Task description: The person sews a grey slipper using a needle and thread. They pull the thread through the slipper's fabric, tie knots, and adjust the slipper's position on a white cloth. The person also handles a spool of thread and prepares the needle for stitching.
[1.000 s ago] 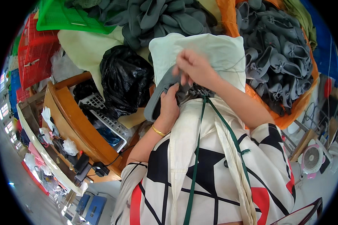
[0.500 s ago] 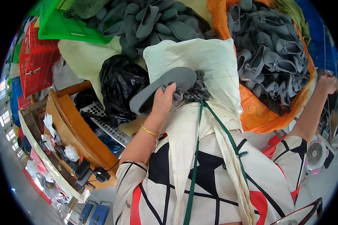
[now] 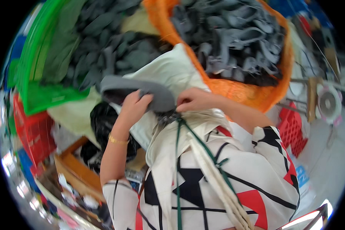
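A grey flat shoe (image 3: 159,94) lies in the grip of my left hand (image 3: 133,106), tilted over the pale cushion (image 3: 168,67) on my lap. The thumb and fingers of this hand pinch the shoe's rim. Close to the toe is my right hand (image 3: 195,100), its fingertips pressed together. Anything between those fingertips is too small and blurred to make out. Small dark grey pieces (image 3: 166,118), perhaps bows, are bunched under the shoe, beside the green apron string (image 3: 179,153).
Many grey shoes fill an orange sack (image 3: 253,96) ahead on the right. More grey pieces lie heaped by a green crate (image 3: 30,84) at left. A red crate (image 3: 32,130), black plastic bag (image 3: 103,122), wooden drawer (image 3: 78,168) and white fan (image 3: 329,101) stand around.
My right hand has come in from far out on the right, where a thread ran taut to it, to the shoe's toe. The view has turned, and the shoe stays in my left hand.
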A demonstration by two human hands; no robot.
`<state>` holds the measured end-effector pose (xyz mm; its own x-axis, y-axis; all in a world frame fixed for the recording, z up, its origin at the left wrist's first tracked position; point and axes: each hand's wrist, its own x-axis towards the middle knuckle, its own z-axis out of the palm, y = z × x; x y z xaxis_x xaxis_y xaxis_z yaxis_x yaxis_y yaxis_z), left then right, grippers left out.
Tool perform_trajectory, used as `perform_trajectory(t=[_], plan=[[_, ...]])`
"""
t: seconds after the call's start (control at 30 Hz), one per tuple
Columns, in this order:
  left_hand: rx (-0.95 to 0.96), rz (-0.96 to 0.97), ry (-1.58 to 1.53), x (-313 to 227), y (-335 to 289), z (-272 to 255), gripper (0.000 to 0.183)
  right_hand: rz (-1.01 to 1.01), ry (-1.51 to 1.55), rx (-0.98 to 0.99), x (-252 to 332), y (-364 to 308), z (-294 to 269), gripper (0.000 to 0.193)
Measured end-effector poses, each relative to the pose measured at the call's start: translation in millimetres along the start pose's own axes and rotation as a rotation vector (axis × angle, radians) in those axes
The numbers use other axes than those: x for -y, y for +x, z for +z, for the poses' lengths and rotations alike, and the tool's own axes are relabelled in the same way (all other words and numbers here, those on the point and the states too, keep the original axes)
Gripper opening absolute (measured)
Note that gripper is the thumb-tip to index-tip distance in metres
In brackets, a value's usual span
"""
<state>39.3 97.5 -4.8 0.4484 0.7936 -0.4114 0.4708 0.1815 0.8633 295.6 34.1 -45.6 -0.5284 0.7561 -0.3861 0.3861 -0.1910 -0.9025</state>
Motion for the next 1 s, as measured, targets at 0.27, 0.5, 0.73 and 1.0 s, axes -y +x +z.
perform_trajectory(t=[0.27,0.5,0.73,1.0], plan=[[0.404,0.054,0.477,27,1,34,0.027,-0.115,0.316,-0.71,-22,-22,-29,0.019],[0.13,0.39,0.501,29,-26,39,0.025,-0.128,0.156,-0.886,-55,-30,-20,0.015],[-0.314,0.505,0.586,45,-59,64,0.022,-0.199,-0.28,-0.996,-15,-44,-25,0.012],[-0.278,-0.033,-0.122,72,-63,83,0.024,-0.118,-0.514,-0.96,-45,-67,-27,0.008]])
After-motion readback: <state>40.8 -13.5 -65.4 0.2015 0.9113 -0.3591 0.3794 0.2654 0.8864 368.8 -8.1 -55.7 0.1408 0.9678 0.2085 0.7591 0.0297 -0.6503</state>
